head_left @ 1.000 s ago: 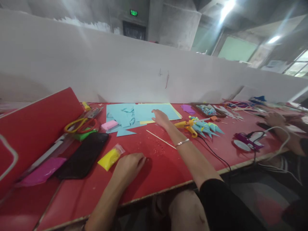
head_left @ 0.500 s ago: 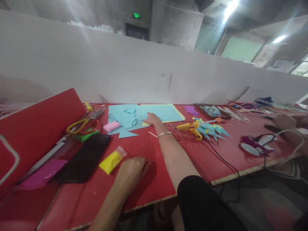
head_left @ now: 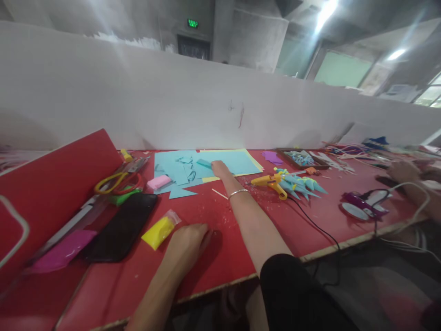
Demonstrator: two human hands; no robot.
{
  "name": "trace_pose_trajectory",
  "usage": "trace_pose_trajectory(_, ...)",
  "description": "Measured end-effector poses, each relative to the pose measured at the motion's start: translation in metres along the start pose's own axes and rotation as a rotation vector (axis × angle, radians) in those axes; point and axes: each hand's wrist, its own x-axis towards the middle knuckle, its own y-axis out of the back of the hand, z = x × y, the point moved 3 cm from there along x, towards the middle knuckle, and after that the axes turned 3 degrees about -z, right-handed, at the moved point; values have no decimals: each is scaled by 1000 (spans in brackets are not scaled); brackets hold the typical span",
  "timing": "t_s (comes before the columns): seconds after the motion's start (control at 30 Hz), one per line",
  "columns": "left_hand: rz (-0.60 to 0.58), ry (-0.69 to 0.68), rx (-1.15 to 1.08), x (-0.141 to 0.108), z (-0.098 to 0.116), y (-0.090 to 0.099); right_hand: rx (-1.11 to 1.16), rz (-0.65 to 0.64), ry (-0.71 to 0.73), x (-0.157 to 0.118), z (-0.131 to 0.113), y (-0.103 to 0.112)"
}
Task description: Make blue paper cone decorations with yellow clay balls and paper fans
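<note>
My right hand (head_left: 219, 169) reaches over the light blue sheets (head_left: 237, 162), fingers closed on the end of a small darker teal paper piece (head_left: 204, 163). My left hand (head_left: 189, 239) rests on the red table near its front, fingers loosely bent and slightly apart, with nothing visible in them. Just left of it lies a yellow packet (head_left: 159, 232). Cut blue scraps (head_left: 186, 160) and a pink block (head_left: 159, 182) lie on the left blue sheet. A blue triangle (head_left: 182, 193) is in front of them, and a thin stick (head_left: 219, 193) lies near my right wrist.
A yellow glue gun (head_left: 272, 182) lies beside blue spiky paper pieces (head_left: 303, 185). Behind is a tray (head_left: 322, 165) of scraps. Scissors (head_left: 119, 183), a black phone (head_left: 122, 230) and a magenta packet (head_left: 65, 250) are at left. Another person's hand (head_left: 403, 172) is at far right.
My right hand's fingers have closed, and the darker teal piece now shows at their tips. My left hand stays in nearly the same place. The view has shifted slightly.
</note>
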Motion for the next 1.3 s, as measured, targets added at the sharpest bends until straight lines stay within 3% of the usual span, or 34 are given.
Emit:
trace_pose_trajectory(0.23, 12, 9, -14, 0, -1, 0, 120, 219, 276, -29, -26, 59)
trace_pose_trajectory(0.37, 38, -9, -57, -1, -2, 0, 201, 329, 436, -82, -34, 92)
trace_pose_trajectory(0.43, 131, -45, -90, -3, -2, 2, 368, 390, 642, -122, -32, 98)
trace_pose_trajectory(0.5, 316, -83, -146, -7, -5, 5, 487, 370, 729, -162, -22, 92)
trace_pose_trajectory(0.63, 804, -117, -207, -17, -13, 10, 713, 172, 571, -221, 13, 49)
trace_pose_trajectory(0.73, 1013, -138, -199, -19, -16, 8, 846, 130, 406, -248, 40, 14)
trace_pose_trajectory(0.8, 1081, -160, -208, -19, -16, 9, 815, 85, 387, -260, 52, -4)
trace_pose_trajectory(0.9, 989, -252, -200, -17, -11, 10, 789, 83, 388, -270, 61, -16)
trace_pose_trajectory(1.03, 613, -404, -205, -14, -1, 10, 825, 134, 396, -273, 65, -15)
trace_pose_trajectory(1.13, 427, -393, -257, -15, 3, 9, 853, 107, 419, -273, 61, -9)
trace_pose_trajectory(1.3, 252, -373, -321, -26, 4, -1, 836, 82, 384, -276, 51, -4)
